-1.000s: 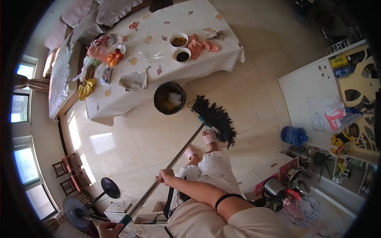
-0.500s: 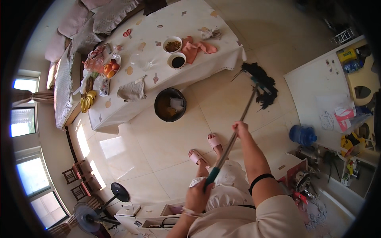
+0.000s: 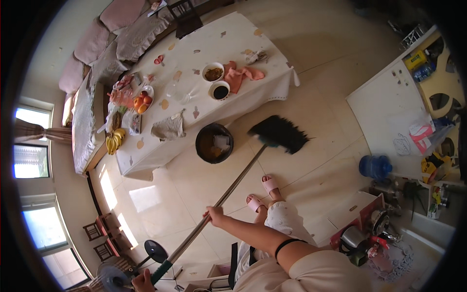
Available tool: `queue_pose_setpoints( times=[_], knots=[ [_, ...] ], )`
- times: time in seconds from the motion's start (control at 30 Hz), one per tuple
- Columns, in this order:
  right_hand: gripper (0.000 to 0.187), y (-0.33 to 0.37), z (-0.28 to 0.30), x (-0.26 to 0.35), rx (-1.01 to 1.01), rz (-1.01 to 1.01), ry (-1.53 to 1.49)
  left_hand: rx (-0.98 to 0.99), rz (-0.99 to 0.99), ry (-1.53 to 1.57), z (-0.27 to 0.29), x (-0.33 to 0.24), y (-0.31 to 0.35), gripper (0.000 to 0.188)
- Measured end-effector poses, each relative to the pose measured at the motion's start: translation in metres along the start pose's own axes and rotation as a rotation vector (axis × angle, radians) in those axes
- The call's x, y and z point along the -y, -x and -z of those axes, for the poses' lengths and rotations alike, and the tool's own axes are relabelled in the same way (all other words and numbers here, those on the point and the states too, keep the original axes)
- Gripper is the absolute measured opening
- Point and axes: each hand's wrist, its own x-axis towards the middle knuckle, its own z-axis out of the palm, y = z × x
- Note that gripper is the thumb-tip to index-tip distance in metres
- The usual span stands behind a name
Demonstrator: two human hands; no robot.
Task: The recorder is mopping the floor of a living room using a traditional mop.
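Note:
A long mop slants across the view, its black stringy head [image 3: 279, 134] fanned out beside the bucket and blurred at its fringe. My right hand [image 3: 214, 215] is wrapped round the metal pole [image 3: 238, 181] about midway. At the lower left edge, my left hand [image 3: 142, 281] closes on the pole's top end by the green grip [image 3: 162, 270]; part of that hand is cut off. A dark round bucket [image 3: 212, 159] with litter inside stands on the floor, left of the mop head.
A cloth-covered table [image 3: 194, 58] fills the upper middle, with two bowls, fruit, and cloths on it. A white cabinet [image 3: 384, 102] and a blue water jug [image 3: 375, 167] stand at right. My feet wear pink slippers [image 3: 269, 182]. A black fan [image 3: 155, 251] is at lower left.
The mop head has swung left and nearer, from by the table's right corner to beside the bucket. Both hands have moved left, the left one down to the view's edge.

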Motion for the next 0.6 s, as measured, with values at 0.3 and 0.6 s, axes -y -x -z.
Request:
queue_pose_setpoints(
  times=[0.3,0.6],
  knots=[
    [0.017,0.019,-0.046,0.038,0.082,-0.023,0.026,0.148,-0.016,-0.035,0.015,0.004,-0.078,0.022],
    [0.021,-0.096,0.039,0.258,-0.308,0.676,0.448,0.382,-0.005,0.068,-0.127,-0.182,-0.113,0.019]
  ],
)
